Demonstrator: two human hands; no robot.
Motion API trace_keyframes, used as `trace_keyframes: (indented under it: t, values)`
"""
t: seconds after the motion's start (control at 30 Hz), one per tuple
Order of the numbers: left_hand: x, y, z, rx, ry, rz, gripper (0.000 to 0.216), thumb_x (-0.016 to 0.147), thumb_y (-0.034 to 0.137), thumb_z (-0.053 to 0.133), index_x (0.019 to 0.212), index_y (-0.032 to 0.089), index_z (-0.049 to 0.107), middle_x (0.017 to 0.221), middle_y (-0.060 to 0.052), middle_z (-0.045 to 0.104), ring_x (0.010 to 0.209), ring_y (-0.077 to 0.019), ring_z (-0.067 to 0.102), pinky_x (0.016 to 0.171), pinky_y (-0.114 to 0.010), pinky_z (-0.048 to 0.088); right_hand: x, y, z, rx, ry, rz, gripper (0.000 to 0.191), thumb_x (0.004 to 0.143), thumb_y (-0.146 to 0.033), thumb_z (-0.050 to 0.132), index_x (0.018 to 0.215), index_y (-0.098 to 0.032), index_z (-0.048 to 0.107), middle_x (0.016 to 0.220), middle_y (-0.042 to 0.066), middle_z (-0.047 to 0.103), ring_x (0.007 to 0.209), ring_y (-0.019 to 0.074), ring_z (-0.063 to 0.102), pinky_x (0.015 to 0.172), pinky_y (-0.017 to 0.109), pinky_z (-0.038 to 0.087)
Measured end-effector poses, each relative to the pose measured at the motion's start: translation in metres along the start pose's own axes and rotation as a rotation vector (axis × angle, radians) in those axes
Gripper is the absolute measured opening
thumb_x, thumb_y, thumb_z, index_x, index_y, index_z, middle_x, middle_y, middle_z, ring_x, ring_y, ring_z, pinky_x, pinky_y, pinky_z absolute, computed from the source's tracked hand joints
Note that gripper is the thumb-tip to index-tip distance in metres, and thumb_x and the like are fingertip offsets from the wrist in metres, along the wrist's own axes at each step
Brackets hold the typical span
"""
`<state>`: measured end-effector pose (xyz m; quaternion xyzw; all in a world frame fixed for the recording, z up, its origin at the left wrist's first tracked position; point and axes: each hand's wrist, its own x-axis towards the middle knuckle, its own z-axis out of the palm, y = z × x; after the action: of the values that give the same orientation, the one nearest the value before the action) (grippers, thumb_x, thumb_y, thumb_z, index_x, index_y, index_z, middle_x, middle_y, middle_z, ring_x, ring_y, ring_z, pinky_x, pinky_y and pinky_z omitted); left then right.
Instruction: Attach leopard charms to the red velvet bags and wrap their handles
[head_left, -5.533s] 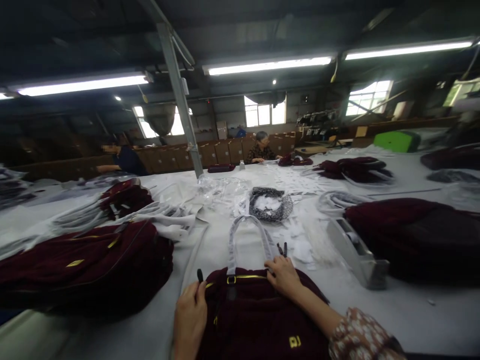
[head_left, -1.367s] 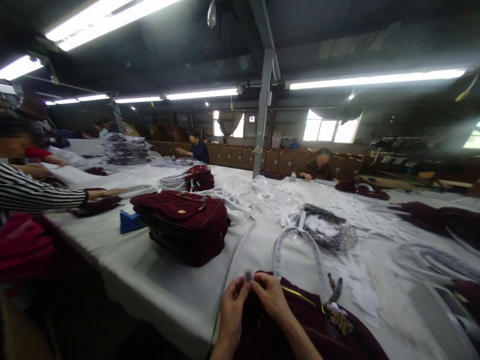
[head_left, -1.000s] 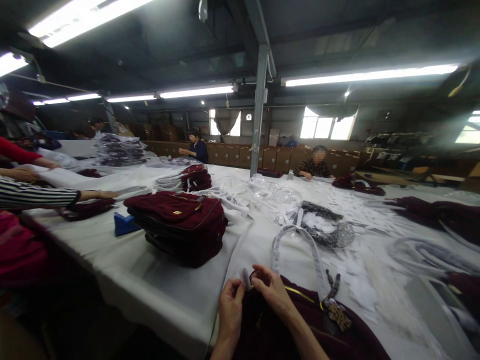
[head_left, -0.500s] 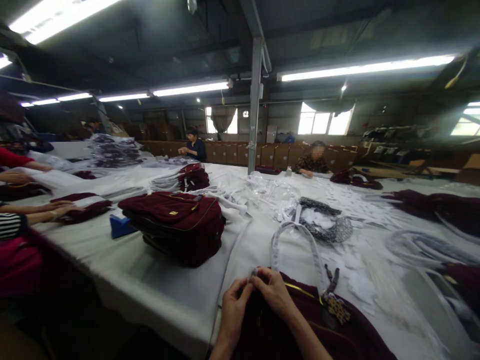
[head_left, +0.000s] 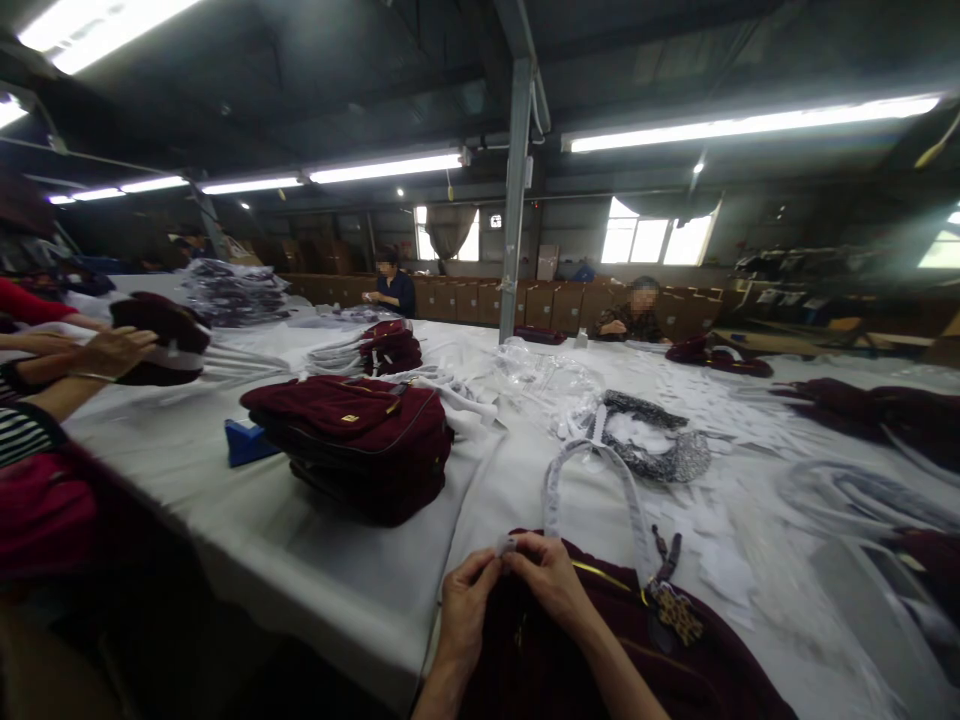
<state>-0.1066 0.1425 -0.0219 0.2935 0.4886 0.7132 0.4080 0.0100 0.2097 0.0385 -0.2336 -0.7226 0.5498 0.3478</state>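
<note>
Dim workshop [head_left: 562,232]. White-covered table [head_left: 337,580] spreads ahead and left of the fingers [head_left: 534,562]; row of cartons [head_left: 450,303] well beyond them. Maroon bag [head_left: 675,665] lies directly below and to the right of the fingers, its wrapped handle [head_left: 553,490] just beyond. Left hand [head_left: 463,605] and right hand [head_left: 556,588] angled inward, tips nearly meeting; both in a narrow pinch on 1 small pale piece [head_left: 505,545].

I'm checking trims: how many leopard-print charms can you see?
1: the leopard-print charm on the near burgundy bag, by the right-hand foot of its arched handle. Others may be hidden.
</note>
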Motion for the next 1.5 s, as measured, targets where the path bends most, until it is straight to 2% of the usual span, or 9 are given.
trace_keyframes:
  t: [0.1, 0.17, 0.3, 0.47, 0.7, 0.83, 1.0, 1.27, 1.5]
  values:
    - [0.0, -0.001, -0.001, 0.026, 0.034, 0.008, 0.027, 0.072, 0.035, 0.065, 0.09, 0.016, 0.069, 0.086, -0.006, 0.07, 0.086, -0.0235, 0.062, 0.08, -0.033, 0.048, 0.0, 0.003, 0.0, 0.008, 0.016, 0.048, 0.029, 0.076, -0.029, 0.063, 0.102, -0.018, 0.065, 0.085, 0.002, 0.064, 0.079, 0.0182, 0.057, 0.073, 0.025, 0.045]
    - [-0.001, 0.0, -0.001, 0.089, 0.024, 0.043, 0.026, 0.073, 0.036, 0.064, 0.09, 0.016, 0.07, 0.088, -0.006, 0.07, 0.087, -0.023, 0.062, 0.081, -0.032, 0.047, 0.001, 0.003, -0.001, -0.006, -0.001, 0.054, 0.035, 0.075, -0.029, 0.065, 0.108, -0.017, 0.062, 0.086, 0.002, 0.064, 0.079, 0.0176, 0.057, 0.072, 0.025, 0.045]
    - [-0.002, 0.003, 0.001, 0.208, 0.023, 0.128, 0.023, 0.076, 0.036, 0.061, 0.085, 0.016, 0.069, 0.096, -0.007, 0.068, 0.094, -0.0223, 0.06, 0.086, -0.031, 0.044, 0.002, 0.003, 0.001, -0.065, -0.066, -0.022, 0.016, 0.082, -0.025, 0.054, 0.083, -0.014, 0.065, 0.078, 0.002, 0.063, 0.073, 0.0161, 0.056, 0.067, 0.024, 0.043]
    - [-0.005, 0.003, 0.006, 0.154, 0.09, 0.081, 0.027, 0.079, 0.04, 0.056, 0.088, 0.015, 0.064, 0.086, -0.006, 0.068, 0.082, -0.0198, 0.06, 0.074, -0.027, 0.047, 0.004, 0.009, 0.007, -0.187, 0.063, -0.009, 0.012, 0.08, -0.021, 0.054, 0.076, -0.015, 0.063, 0.072, 0.001, 0.061, 0.068, 0.0149, 0.054, 0.063, 0.022, 0.04]
    - [-0.006, 0.009, 0.011, 0.089, -0.002, 0.022, 0.037, 0.074, 0.04, 0.062, 0.101, 0.015, 0.061, 0.09, -0.007, 0.068, 0.084, -0.0203, 0.061, 0.077, -0.028, 0.047, 0.003, 0.009, 0.0, -0.152, 0.045, 0.019, 0.016, 0.081, -0.025, 0.053, 0.077, -0.015, 0.064, 0.073, 0.002, 0.062, 0.07, 0.016, 0.054, 0.064, 0.023, 0.04]
    - [-0.003, 0.006, 0.01, 0.093, -0.039, -0.013, 0.03, 0.074, 0.039, 0.063, 0.091, 0.015, 0.066, 0.084, -0.005, 0.068, 0.083, -0.0204, 0.061, 0.076, -0.028, 0.046, 0.002, 0.013, -0.002, -0.089, 0.039, 0.044, 0.017, 0.081, -0.027, 0.054, 0.075, -0.014, 0.063, 0.068, 0.0, 0.059, 0.064, 0.014, 0.051, 0.059, 0.022, 0.039]
    - [-0.001, -0.001, 0.014, -0.066, 0.036, -0.08, 0.026, 0.072, 0.037, 0.066, 0.082, 0.014, 0.066, 0.072, -0.003, 0.067, 0.068, -0.0165, 0.059, 0.068, -0.027, 0.045, 0.002, 0.015, 0.001, -0.067, 0.048, 0.056, 0.02, 0.081, -0.031, 0.054, 0.075, -0.013, 0.062, 0.066, 0.0, 0.057, 0.061, 0.0129, 0.049, 0.057, 0.021, 0.038]
    - [-0.002, -0.003, 0.02, 0.051, 0.125, 0.001, 0.026, 0.073, 0.04, 0.063, 0.073, 0.014, 0.061, 0.069, -0.002, 0.062, 0.066, -0.0146, 0.054, 0.063, -0.023, 0.043, 0.003, 0.013, 0.003, -0.28, 0.077, 0.011, 0.013, 0.079, -0.023, 0.052, 0.083, -0.015, 0.062, 0.071, 0.0, 0.061, 0.067, 0.0149, 0.053, 0.063, 0.022, 0.04]
    - [-0.005, 0.0, 0.019, 0.131, 0.051, 0.06, 0.023, 0.08, 0.039, 0.055, 0.076, 0.016, 0.057, 0.072, -0.001, 0.058, 0.072, -0.0145, 0.052, 0.068, -0.023, 0.042, 0.004, 0.012, 0.005, -0.338, 0.1, 0.028, 0.013, 0.077, -0.019, 0.048, 0.076, -0.015, 0.059, 0.068, 0.0, 0.059, 0.065, 0.0142, 0.053, 0.061, 0.022, 0.039]
